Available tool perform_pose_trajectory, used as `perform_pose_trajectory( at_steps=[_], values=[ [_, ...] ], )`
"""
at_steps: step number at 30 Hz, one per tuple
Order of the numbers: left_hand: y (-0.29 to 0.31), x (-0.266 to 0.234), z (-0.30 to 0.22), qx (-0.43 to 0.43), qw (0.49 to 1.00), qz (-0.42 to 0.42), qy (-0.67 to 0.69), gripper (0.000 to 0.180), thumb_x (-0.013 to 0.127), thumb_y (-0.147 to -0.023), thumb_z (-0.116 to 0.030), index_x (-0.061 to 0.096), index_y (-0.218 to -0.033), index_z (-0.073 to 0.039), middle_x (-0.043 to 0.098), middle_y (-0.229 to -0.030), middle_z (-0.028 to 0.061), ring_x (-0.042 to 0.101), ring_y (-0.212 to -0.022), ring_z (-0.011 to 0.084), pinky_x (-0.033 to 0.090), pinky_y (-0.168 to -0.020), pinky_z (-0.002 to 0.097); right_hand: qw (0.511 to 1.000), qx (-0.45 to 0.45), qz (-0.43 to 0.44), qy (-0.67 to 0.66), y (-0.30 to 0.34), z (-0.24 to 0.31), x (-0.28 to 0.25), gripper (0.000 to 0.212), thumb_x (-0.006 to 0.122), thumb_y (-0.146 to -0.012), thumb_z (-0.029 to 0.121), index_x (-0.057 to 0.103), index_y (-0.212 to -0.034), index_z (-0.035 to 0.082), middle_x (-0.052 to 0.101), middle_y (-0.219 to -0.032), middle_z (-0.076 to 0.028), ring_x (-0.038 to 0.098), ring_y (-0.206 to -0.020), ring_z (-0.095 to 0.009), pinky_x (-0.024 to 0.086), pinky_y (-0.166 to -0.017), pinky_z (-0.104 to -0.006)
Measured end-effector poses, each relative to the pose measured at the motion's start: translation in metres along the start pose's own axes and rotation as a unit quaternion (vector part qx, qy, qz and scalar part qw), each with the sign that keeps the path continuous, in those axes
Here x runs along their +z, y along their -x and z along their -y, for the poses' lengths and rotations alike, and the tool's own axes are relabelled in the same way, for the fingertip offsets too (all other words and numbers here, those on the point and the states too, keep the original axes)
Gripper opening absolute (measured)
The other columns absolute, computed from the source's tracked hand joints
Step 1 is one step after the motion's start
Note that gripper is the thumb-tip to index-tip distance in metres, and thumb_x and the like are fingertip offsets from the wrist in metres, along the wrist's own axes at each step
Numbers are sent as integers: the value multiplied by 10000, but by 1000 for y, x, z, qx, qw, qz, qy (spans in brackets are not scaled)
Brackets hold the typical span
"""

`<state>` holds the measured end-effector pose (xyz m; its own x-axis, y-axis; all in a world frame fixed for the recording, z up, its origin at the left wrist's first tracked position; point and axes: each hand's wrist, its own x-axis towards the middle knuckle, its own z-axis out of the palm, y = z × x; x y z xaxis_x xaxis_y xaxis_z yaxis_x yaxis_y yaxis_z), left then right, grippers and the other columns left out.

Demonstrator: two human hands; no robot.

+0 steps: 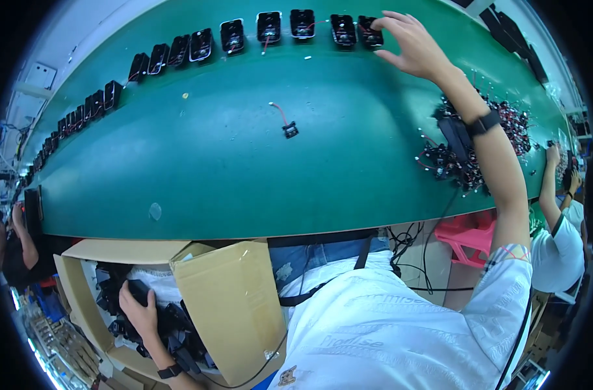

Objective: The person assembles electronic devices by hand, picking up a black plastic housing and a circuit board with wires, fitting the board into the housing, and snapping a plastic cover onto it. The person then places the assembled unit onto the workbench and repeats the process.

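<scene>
My right hand (413, 49) reaches to the far side of the table, thumb and fingers apart at the right end of a row of black plastic cases. Its fingertips are at the edge of the last black case (368, 31), which stands on the table; I cannot tell how firmly they touch it. Down at the lower left, my left hand (140, 314) is inside a cardboard box (235, 305), fingers closed around a black plastic case (139, 291). More black cases (173, 318) lie loose around it in the box.
On the green table (212, 162) lies a small black part with a red wire (290, 129). A heap of wired parts (465, 156) sits under my right forearm. A pink stool (465, 237) stands below the table edge. Other people work at both sides.
</scene>
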<state>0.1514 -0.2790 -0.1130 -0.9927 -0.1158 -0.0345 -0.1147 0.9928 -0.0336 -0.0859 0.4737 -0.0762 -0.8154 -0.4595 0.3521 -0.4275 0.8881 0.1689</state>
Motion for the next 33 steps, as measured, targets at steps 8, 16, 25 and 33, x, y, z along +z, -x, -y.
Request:
perform_pose_trajectory(
  at_steps=[8, 16, 25, 33],
  values=[
    [-5, -38, -30, -117, 988, -63, 83, 791, 840, -743, -87, 452, -1431, -40, 463, -1415, 187, 523, -1252, 333, 481, -980, 410, 944, 65, 146, -289, -20, 158, -29, 341, 752, -858, 314, 642, -1060, 61, 719, -917, -109, 700, -875, -314, 553, -781, -435],
    [-81, -118, -205, 172, 853, -33, 492, 867, 735, -709, 77, 335, -1460, -87, 466, -1395, 146, 581, -1198, 260, 514, -998, 348, 905, 109, 227, -342, -31, 175, -6, 236, 694, -821, 207, 664, -941, 5, 714, -855, -111, 698, -770, -281, 556, -697, -399],
    [-151, -87, -374, 400, 799, 189, 407, 821, 896, -645, -162, 470, -1338, -51, 562, -1263, 168, 599, -1139, 325, 541, -884, 403, 766, 205, 114, -599, 19, 151, -12, 198, 631, -922, 92, 696, -1079, -10, 618, -1042, -63, 629, -865, -115, 524, -766, -274],
    [-155, -63, -396, 425, 798, 137, 405, 802, 913, -619, -222, 488, -1270, -24, 567, -1154, 172, 613, -1060, 357, 530, -880, 425, 664, 225, 36, -712, 24, 167, -31, 161, 681, -918, 31, 725, -1068, -8, 652, -1103, -79, 620, -974, -126, 507, -875, -264]
  ],
)
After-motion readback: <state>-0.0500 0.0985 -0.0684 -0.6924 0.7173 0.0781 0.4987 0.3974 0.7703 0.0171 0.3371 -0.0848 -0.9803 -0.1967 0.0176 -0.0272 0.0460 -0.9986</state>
